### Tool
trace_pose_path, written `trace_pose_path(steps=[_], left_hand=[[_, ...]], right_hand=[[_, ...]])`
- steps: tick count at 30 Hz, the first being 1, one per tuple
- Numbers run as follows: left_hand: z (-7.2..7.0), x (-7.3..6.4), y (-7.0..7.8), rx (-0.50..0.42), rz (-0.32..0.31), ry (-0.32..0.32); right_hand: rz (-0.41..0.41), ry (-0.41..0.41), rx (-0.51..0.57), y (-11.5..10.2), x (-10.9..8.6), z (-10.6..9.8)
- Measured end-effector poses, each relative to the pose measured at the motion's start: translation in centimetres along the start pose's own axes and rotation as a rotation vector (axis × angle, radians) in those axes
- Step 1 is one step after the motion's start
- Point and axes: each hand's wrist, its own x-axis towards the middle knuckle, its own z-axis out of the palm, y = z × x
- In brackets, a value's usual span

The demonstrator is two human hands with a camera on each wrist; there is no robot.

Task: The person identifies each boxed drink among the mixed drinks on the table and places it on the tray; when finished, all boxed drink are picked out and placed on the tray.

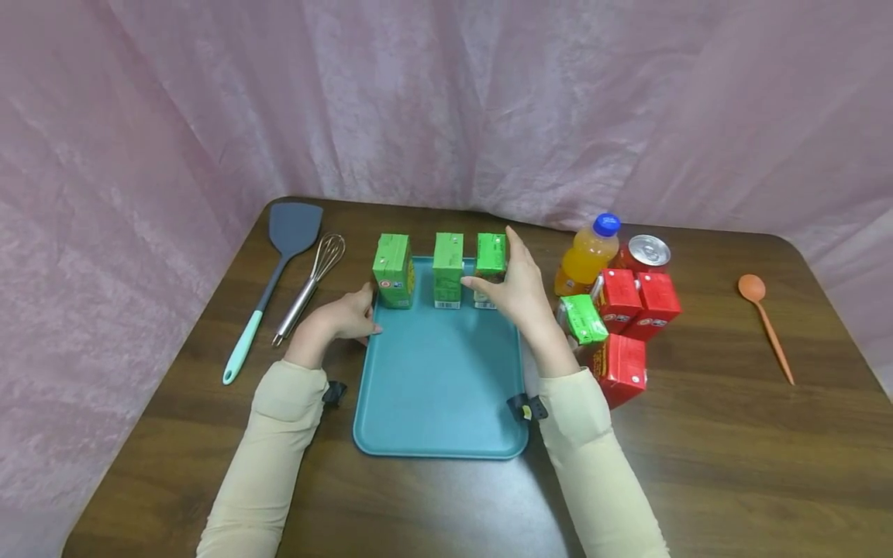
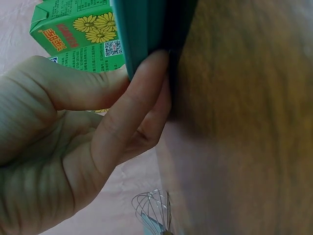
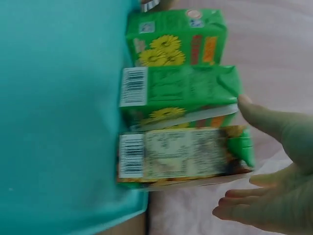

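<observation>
On the teal tray (image 1: 439, 387), three green drink cartons stand upright in a row along the far edge. My left hand (image 1: 340, 316) pinches the tray's left rim, thumb on the inner side and fingers beneath, close to the left carton (image 1: 394, 271). My right hand (image 1: 518, 288) is spread by the right carton (image 1: 491, 252), which shows a brown printed side (image 3: 181, 154) in the right wrist view. There, the thumb is at the top of the middle carton (image 3: 190, 88), and the other fingers extend beyond the right one without gripping it.
Left of the tray lie a spatula (image 1: 294, 229) and a whisk (image 1: 307, 291). At the right stand an orange drink bottle (image 1: 582, 263), a can (image 1: 645, 252), several red cartons (image 1: 658, 302) and another green carton (image 1: 584, 318). An orange spoon (image 1: 767, 325) lies farther right.
</observation>
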Motion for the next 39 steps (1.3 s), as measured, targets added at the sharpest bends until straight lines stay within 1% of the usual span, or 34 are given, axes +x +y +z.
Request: trace_pose_path(steps=[4, 10, 13, 16, 19, 23, 27, 30, 35, 39], left_hand=[[0.1, 0.0, 0.0, -0.001, 0.001, 0.001], [0.1, 0.1, -0.1, -0.011, 0.015, 0.005], [0.1, 0.2, -0.1, -0.011, 0.023, 0.009], [0.0, 0.2, 0.0, -0.007, 0.024, 0.007], [-0.1, 0.2, 0.1, 0.002, 0.025, 0.005], [-0.1, 0.3, 0.2, 0.003, 0.019, 0.009], [-0.1, 0.3, 0.1, 0.003, 0.017, 0.010], [-0.1, 0.3, 0.1, 0.007, 0.017, 0.011], [-0.1, 0.2, 0.2, 0.006, 0.015, 0.007], [-0.1, 0.2, 0.3, 0.002, 0.012, 0.003]], right_hand=[[-0.060, -0.001, 0.017, -1.1, -1.6, -1.0], [-0.164, -0.039, -0.011, -2.6, -4.6, -3.7], [-0.192, -0.061, -0.050, -2.8, -6.2, -5.2], [-0.220, -0.095, -0.102, -2.3, -7.7, -6.5], [-0.250, -0.131, -0.131, -1.6, -9.2, -7.9], [-0.290, -0.140, -0.168, -0.3, -10.6, -9.3], [-0.342, -0.104, -0.210, 1.5, -11.2, -10.5], [-0.384, -0.056, -0.243, 2.9, -11.6, -11.2], [-0.476, 0.009, -0.306, 5.3, -11.9, -12.3], [-0.522, 0.031, -0.307, 7.0, -12.4, -12.8]])
